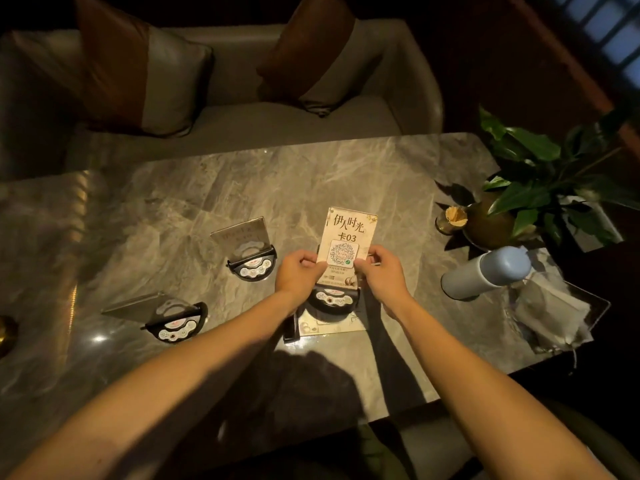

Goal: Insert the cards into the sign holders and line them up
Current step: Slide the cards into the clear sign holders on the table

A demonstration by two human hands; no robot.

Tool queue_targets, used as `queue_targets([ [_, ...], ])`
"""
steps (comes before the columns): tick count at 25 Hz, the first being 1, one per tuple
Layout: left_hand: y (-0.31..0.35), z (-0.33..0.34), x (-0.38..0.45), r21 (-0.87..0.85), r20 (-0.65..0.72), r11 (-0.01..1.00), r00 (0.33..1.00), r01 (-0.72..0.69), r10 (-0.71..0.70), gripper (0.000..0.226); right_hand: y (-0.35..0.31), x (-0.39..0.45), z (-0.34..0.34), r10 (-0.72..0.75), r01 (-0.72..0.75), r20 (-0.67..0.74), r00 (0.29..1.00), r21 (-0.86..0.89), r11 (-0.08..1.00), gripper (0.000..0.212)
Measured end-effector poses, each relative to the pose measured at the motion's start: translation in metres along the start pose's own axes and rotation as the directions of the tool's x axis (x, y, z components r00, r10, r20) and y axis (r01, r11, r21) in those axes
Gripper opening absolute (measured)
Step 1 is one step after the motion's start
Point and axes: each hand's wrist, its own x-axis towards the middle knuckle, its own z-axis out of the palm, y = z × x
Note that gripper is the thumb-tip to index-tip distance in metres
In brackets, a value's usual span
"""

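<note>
Both hands pinch the card (pixel 349 241) by its side edges, left hand (pixel 298 271) and right hand (pixel 380 271), its foot entering the near holder (pixel 333 299); two holders (pixel 252 262) (pixel 176 323) stand leftward, seemingly filled, unaligned; another card (pixel 330 323) lies beneath

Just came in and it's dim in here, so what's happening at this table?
A person is fitting a printed card into a sign holder on the marble table. The left hand and right hand pinch its side edges, the card upright over the holder's base. Two more holders stand to the left, and another card lies flat under the base.
</note>
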Motion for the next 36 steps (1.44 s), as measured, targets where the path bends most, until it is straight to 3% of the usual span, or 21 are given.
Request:
queue_targets([
  [7, 0.026, -0.007, 0.049, 0.047, -0.069, 0.996, 0.994, -0.081, 0.084, 0.009, -0.023, 0.054, 0.01, -0.003, 0.004, 0.026, 1.0, -0.015, 1.0, 0.008],
  [22, 0.008, 0.0, 0.101, 0.032, -0.175, 0.998, 0.983, -0.054, 0.059, 0.015, -0.022, 0.096, 0.029, -0.027, 0.033, 0.048, 0.998, -0.117, 0.993, 0.008],
  [24, 0.001, 0.0, 0.101, 0.004, -0.145, 1.0, 0.989, -0.024, 0.024, 0.012, -0.018, 0.093, 0.028, -0.009, 0.014, 0.064, 0.998, -0.091, 0.996, 0.014],
  [26, -0.009, 0.001, 0.099, 0.02, -0.096, 0.997, 0.993, 0.072, -0.07, 0.028, -0.017, 0.086, 0.028, 0.022, -0.019, 0.098, 0.995, -0.031, 0.999, 0.025],
  [29, -0.02, 0.002, 0.083, 0.217, 0.076, 0.967, 0.985, 0.132, -0.152, 0.044, -0.014, 0.064, 0.021, 0.113, -0.119, 0.108, 0.988, 0.058, 0.991, 0.047],
  [31, -0.023, 0.0, 0.07, 0.386, 0.21, 0.922, 0.969, 0.04, -0.13, 0.051, -0.01, 0.042, 0.014, 0.177, -0.185, 0.118, 0.977, 0.056, 0.981, 0.057],
  [33, -0.028, -0.001, 0.063, 0.555, 0.341, 0.819, 0.938, -0.148, -0.062, 0.067, 0.004, 0.02, 0.011, 0.22, -0.228, 0.128, 0.967, 0.048, 0.973, 0.061],
  [36, -0.035, 0.0, 0.051, 0.67, 0.493, 0.665, 0.868, -0.331, -0.065, 0.079, 0.035, -0.017, 0.018, 0.293, -0.308, 0.144, 0.945, 0.097, 0.946, 0.064],
])
